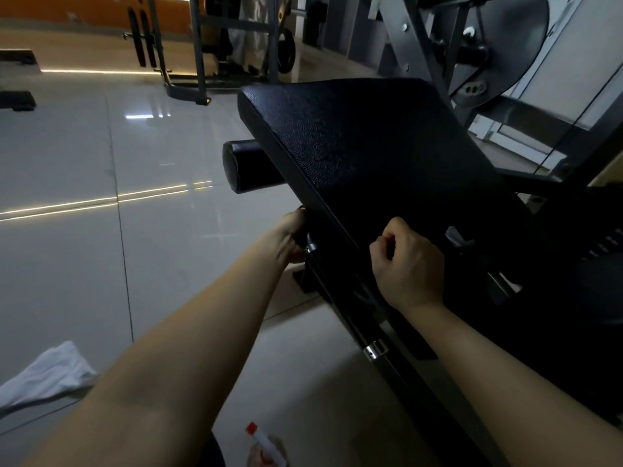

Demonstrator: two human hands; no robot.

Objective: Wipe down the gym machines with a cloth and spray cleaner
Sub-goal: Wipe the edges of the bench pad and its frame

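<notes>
Cloth and spray bottle both down on the floor, neither in hand. Left hand: fingers tucked under the pad edge (grip hidden, cannot tell). Right hand: fingers curled, empty, against the pad. Likely adjusting, not wiping; next calls for retrieving the cloth.

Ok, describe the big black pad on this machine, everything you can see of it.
The black pad is a broad rectangular cushion covered in what looks like pebbled vinyl, dull and dark, with a thick stitched-looking edge. It sits tilted in this view. A black roller cushion juts out below its left edge. The left hand grips a knob just under that edge; the right hand rests on its near end, fingers curled.
</notes>
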